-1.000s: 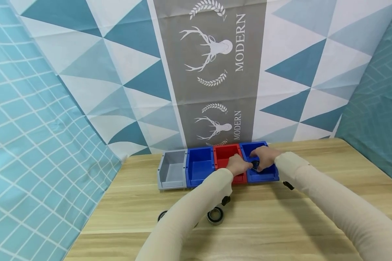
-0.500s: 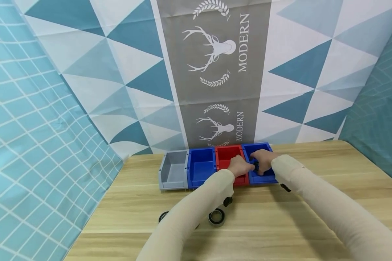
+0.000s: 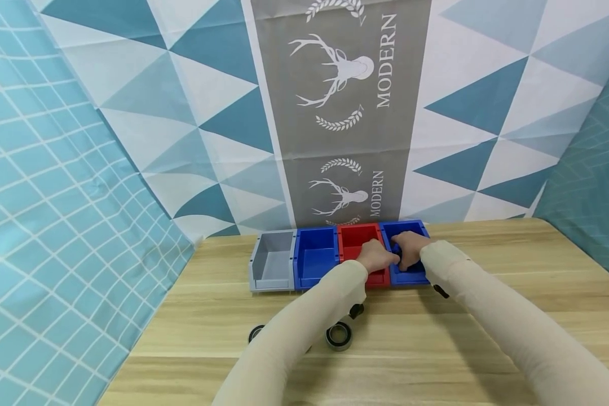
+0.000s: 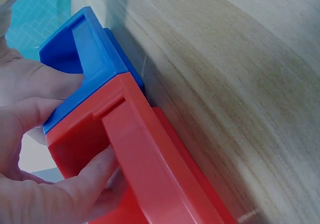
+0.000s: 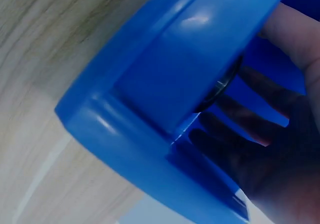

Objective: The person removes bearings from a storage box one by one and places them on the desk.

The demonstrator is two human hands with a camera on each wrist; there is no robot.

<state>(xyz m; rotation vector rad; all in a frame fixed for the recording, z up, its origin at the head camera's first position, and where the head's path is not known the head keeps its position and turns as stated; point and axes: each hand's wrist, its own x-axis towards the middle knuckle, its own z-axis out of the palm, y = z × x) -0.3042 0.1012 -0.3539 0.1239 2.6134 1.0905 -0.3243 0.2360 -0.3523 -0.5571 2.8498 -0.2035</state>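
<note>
My right hand (image 3: 411,248) reaches into the blue bin (image 3: 403,276) at the right end of the row. In the right wrist view its spread fingers (image 5: 250,119) come down to a dark, shiny bearing (image 5: 222,88), mostly hidden behind the bin's front wall. Over the red bin (image 3: 378,280) is my left hand (image 3: 376,256). One of its fingertips lies right at the rim between the red and blue bins, while other fingers dip into the red bin, as the left wrist view shows. Nothing shows in the left hand's grasp.
To the left stand another blue bin (image 3: 316,262) and a grey bin (image 3: 274,265), joined in the same row. On the wooden table (image 3: 436,361) lie a bearing (image 3: 338,336) and another bearing (image 3: 255,332), partly covered by the left sleeve (image 3: 304,321). Patterned cloth hangs behind.
The dark bearing seen between my hands one second ago has dropped from sight there in the head view. The hands stay at the right-hand bins; the view has shifted slightly.
</note>
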